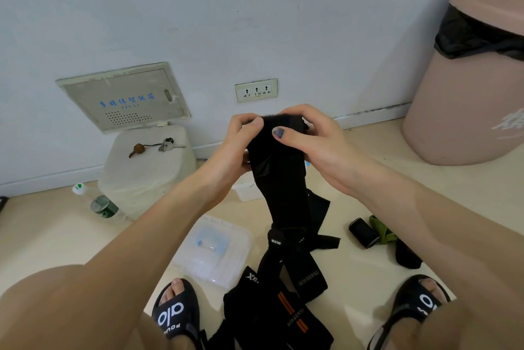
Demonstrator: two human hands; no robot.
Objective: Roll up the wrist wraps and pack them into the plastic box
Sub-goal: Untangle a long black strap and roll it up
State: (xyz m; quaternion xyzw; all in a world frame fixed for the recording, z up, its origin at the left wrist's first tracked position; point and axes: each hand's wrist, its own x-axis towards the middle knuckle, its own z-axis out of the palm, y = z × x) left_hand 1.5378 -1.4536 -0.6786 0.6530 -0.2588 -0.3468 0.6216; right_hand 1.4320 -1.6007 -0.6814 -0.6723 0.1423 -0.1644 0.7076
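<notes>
Pale floor (pixel 354 278) lies below; both hands' fingers (pixel 249 122) pinch the top end of a black wrist wrap (pixel 280 179), left hand (pixel 229 148) and right hand (pixel 314 142) close together. Its tail hangs onto more wraps (pixel 283 315) beside the clear plastic box (pixel 215 250).

Both hands held the top end of a long black fabric wrist wrap (pixel 279 179) in front of a pale wall, the left hand (pixel 235 145) and right hand (pixel 309 142) pinching it with thumbs and curled fingers while its length hung down. On the beige floor (pixel 56 236) below lay a clear plastic box lid (pixel 215 250), beside a heap of more black wraps (pixel 283 307). A pink plastic bin (pixel 467 94) stood at the right.
</notes>
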